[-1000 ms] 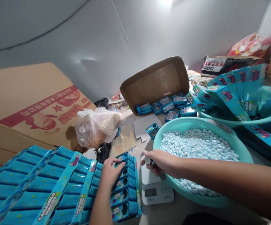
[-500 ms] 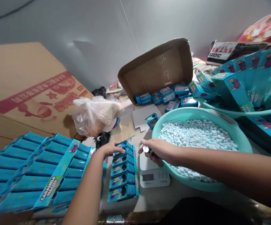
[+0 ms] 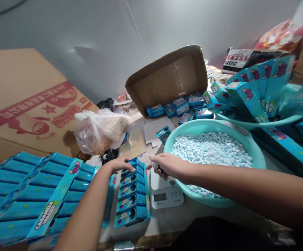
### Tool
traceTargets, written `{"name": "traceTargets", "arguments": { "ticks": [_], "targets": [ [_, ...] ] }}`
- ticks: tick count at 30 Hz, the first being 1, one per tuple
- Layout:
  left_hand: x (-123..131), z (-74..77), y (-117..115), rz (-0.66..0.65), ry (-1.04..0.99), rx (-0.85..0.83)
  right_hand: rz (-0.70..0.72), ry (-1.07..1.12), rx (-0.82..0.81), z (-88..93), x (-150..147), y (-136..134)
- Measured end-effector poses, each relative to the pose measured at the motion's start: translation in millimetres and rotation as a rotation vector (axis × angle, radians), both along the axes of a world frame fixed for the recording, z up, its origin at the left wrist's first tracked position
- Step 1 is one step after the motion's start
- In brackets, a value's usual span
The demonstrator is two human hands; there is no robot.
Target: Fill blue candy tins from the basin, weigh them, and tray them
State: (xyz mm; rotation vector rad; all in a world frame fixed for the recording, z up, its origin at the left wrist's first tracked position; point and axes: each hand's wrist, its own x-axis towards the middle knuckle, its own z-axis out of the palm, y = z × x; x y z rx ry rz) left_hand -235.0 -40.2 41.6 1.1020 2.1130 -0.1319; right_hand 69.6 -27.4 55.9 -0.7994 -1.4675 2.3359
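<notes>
My left hand (image 3: pixel 119 165) is at the far end of a blue display tray, its fingers closed over the farthest small blue box (image 3: pixel 133 162); some fingertips are hidden. The tray (image 3: pixel 147 198) stands on the table with a row of small boxes that have round dark windows. My right hand (image 3: pixel 167 165) is closed around a small tool with a pale round end (image 3: pixel 155 165); the rest of it is mostly hidden in my fist. This hand hovers over a white digital scale (image 3: pixel 171 201), beside the rim of a turquoise basin (image 3: pixel 258 165) of pale blue candies (image 3: pixel 209 148).
Filled blue trays (image 3: pixel 44 212) lie at the left before a large carton (image 3: pixel 33 87). Behind are a knotted plastic bag (image 3: pixel 101 129), a tipped cardboard box (image 3: pixel 167 76) with small blue boxes, and a lone box (image 3: pixel 163 134). Another basin (image 3: pixel 279 122) holds folded trays.
The whole view has shifted slightly, so things appear further left. My right hand and the tool in it have turned a little; my left hand stays on the same small box.
</notes>
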Motion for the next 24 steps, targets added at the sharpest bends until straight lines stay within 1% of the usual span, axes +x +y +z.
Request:
{"name": "traceTargets", "arguments": {
  "ticks": [2, 4, 6, 8, 9, 10, 11, 12, 13, 14, 15, 16, 18, 21, 23, 24],
  "targets": [
    [7.0, 3.6, -8.0, -0.031, 0.011, 0.104, 0.005, -0.008, 0.009, -0.5, -0.3, 1.0],
    [22.1, 6.8, -24.7, -0.046, 0.065, 0.268, 0.021, -0.033, -0.006, -0.6, 0.3, 1.5],
    [47.8, 7.0, -48.6, -0.038, 0.155, 0.452, 0.044, -0.079, -0.01, -0.9, 1.0, 1.1],
    [82.4, 2.5, -74.9, -0.023, 0.23, 0.659, 0.072, -0.119, 0.003, -2.7, 1.0, 0.0],
    [101.1, -1.0, -86.7, -0.041, 0.238, 0.878, 0.088, -0.129, 0.012, -4.3, 0.6, -0.7],
    [119.4, -4.6, -96.7, -0.123, 0.203, 1.043, 0.102, -0.126, 0.023, -6.3, 0.0, -1.4],
    [136.1, -7.8, -104.2, -0.219, 0.155, 1.16, 0.111, -0.112, 0.044, -8.7, -0.7, -2.1],
    [150.3, -10.2, -109.0, -0.297, 0.129, 1.235, 0.117, -0.088, 0.077, -11.0, -1.3, -2.8],
    [161.3, -11.6, -111.3, -0.357, 0.119, 1.284, 0.127, -0.061, 0.117, -12.9, -1.6, -3.3],
    [168.7, -12.1, -111.4, -0.39, 0.122, 1.316, 0.144, -0.033, 0.158, -14.3, -1.6, -3.7],
    [172.9, -12.1, -110.1, -0.397, 0.127, 1.329, 0.163, -0.012, 0.196, -14.9, -1.2, -3.9],
    [174.4, -11.8, -108.2, -0.38, 0.14, 1.331, 0.186, -0.007, 0.23, -14.6, -0.6, -3.9],
    [173.1, -11.3, -104.8, -0.286, 0.183, 1.308, 0.232, -0.014, 0.312, -12.4, 1.1, -3.3],
    [172.8, -12.1, -104.3, -0.171, 0.245, 1.259, 0.271, 0.055, 0.556, -8.9, 3.2, -1.7],
    [176.3, -13.6, -106.9, -0.156, 0.25, 1.256, 0.285, 0.07, 0.71, -8.7, 3.4, -1.0],
    [178.2, -14.5, -108.8, -0.164, 0.247, 1.259, 0.293, 0.048, 0.755, -9.2, 3.3, -1.0]
  ]
}}
